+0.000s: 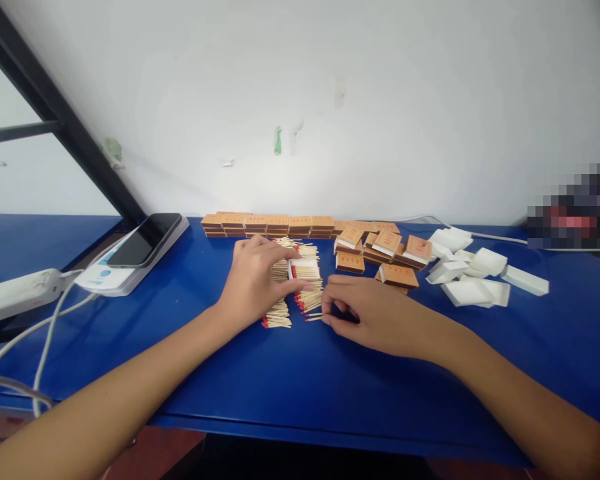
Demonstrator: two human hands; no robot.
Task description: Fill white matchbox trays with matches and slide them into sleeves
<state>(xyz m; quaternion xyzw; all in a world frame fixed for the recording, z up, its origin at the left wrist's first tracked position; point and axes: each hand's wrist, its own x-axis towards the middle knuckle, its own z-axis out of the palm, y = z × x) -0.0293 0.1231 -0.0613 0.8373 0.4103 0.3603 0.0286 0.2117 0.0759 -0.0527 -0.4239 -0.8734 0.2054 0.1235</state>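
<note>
My left hand [253,283] spans a small white matchbox tray [305,263], index finger at its far end and thumb at its near end. Red-tipped matches lie side by side in that tray. Beneath and around it spreads a heap of loose matches [279,313], heads mostly to the left. To the right, my right hand [365,310] pinches the plain ends of a couple of matches [314,317] between thumb and fingertips, low over the blue table. Their exact number is hard to make out.
Orange matchboxes [267,225] are stacked in a row by the wall, with loose, partly slid-open matchboxes [400,275] right of them. Empty white trays [473,290] lie in a pile farther right. At left, a phone [145,240] rests on a white device [125,283] near cables.
</note>
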